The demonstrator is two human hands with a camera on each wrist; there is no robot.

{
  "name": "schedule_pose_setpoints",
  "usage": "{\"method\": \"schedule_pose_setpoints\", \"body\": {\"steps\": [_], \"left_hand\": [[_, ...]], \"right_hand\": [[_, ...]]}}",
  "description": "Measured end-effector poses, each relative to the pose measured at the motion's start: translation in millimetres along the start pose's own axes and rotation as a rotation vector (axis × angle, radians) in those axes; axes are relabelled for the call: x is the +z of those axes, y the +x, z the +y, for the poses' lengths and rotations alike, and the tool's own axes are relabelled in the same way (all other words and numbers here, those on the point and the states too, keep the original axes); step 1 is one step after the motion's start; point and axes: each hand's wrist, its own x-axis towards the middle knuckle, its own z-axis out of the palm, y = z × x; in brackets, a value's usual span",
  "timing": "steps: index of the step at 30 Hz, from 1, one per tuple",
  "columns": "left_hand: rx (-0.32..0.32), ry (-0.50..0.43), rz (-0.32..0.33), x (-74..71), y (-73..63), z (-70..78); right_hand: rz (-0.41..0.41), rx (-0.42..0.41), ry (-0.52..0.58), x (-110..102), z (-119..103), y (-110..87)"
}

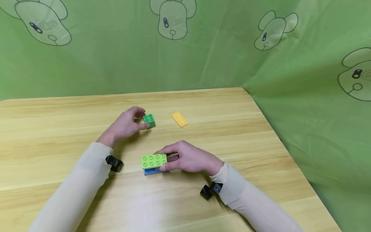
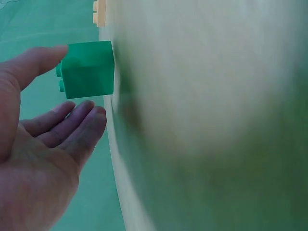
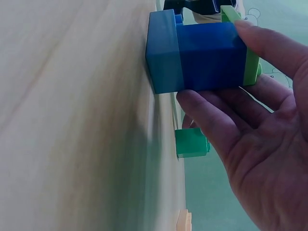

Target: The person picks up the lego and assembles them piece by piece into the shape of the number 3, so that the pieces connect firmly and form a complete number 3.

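Brick stack (image 1: 154, 161) at the table's middle; all places below taken from it. Layers, top down: a flat lime brick (image 3: 251, 67) with its studs up, a dark blue brick (image 3: 211, 57), then a paler blue brick (image 3: 164, 57) (a few of its blue studs show beneath the lime edge in the head view). Whether the underside touches the table, cannot tell.

Right hand (image 1: 192, 158) at the stack's right end, pinching it: thumb on the near side, fingers on the far side.

Green brick (image 1: 149, 119) beyond the stack, slightly to its left; upright, studs up. Left hand (image 1: 127, 122) beyond and left of the stack, about the green brick: thumb at the brick's near side, the other fingers extended and lying close to one another, with a gap between them and the brick in the left wrist view. Whether the thumb presses or only brushes it, cannot tell.

Flat yellow brick (image 1: 179, 119) beyond the stack and to its right, lying studs up, apart from both hands.

Wooden table (image 1: 232, 129) spreads on all sides of the stack. Pale sleeves on both arms: left sleeve (image 1: 75, 187) to the stack's left, right sleeve (image 1: 255, 199) to its right and nearer. Green cloth (image 1: 116, 64) with printed animal heads, far beyond the stack and off to its right.
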Motion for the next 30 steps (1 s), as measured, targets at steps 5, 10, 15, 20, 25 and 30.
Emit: {"method": "schedule_pose_setpoints", "body": {"steps": [5, 10, 15, 20, 25, 30], "left_hand": [[0.012, 0.020, -0.026, 0.5, 3.7, -1.5], [0.023, 0.040, -0.027, 1.8, 6.9, 1.2], [0.025, 0.045, -0.018, 3.0, 7.7, 2.5], [0.032, 0.034, -0.018, 1.4, 4.7, 3.9], [0.044, 0.023, -0.023, -0.2, 1.2, 5.4], [0.046, 0.008, -0.023, -0.5, -2.7, 6.2]], "right_hand": [[0.001, -0.003, -0.003, 0.0, -0.3, -0.4], [0.003, -0.012, -0.008, -0.1, -0.3, -0.1], [0.002, -0.016, -0.003, 0.5, -0.2, 0.1], [0.003, -0.013, -0.008, 0.5, -0.5, -0.4], [0.003, -0.012, -0.013, 0.1, -0.9, -0.4], [0.001, -0.013, -0.017, 0.0, -0.8, -0.4]]}}
